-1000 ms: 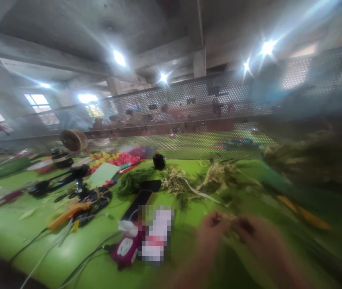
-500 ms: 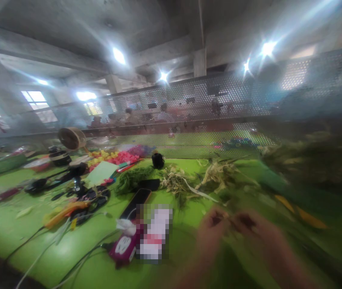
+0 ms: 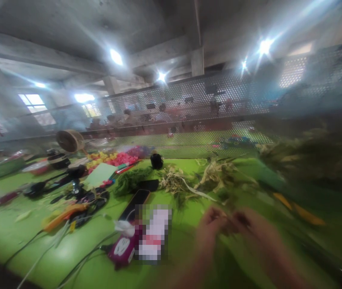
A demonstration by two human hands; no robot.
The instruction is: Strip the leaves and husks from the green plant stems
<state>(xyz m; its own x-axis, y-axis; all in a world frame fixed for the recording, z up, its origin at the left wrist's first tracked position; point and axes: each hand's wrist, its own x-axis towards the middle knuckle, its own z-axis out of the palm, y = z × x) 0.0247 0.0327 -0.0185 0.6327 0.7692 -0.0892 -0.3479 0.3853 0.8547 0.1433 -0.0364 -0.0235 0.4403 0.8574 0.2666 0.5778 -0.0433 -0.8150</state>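
My left hand point(image 3: 211, 222) and my right hand point(image 3: 246, 222) meet fingertip to fingertip over the green table point(image 3: 185, 261). Both are closed in a pinch; what they hold is too small and blurred to name. Just beyond them lies a pale strip point(image 3: 199, 192), which trails from a heap of artificial-looking greenery point(image 3: 175, 180). Another pale, leafy bunch point(image 3: 219, 174) spreads behind the hands.
To the left are a phone point(image 3: 137, 202), a purple tissue pack point(image 3: 124, 249), an orange glue gun point(image 3: 65, 216) and several cables. Pink flowers point(image 3: 125, 157) sit at the back before a perforated metal screen point(image 3: 171, 140). A dark green heap point(image 3: 315, 160) fills the right.
The whole view has shifted slightly, with things appearing a little further left. My hands stay together in the same pinch.
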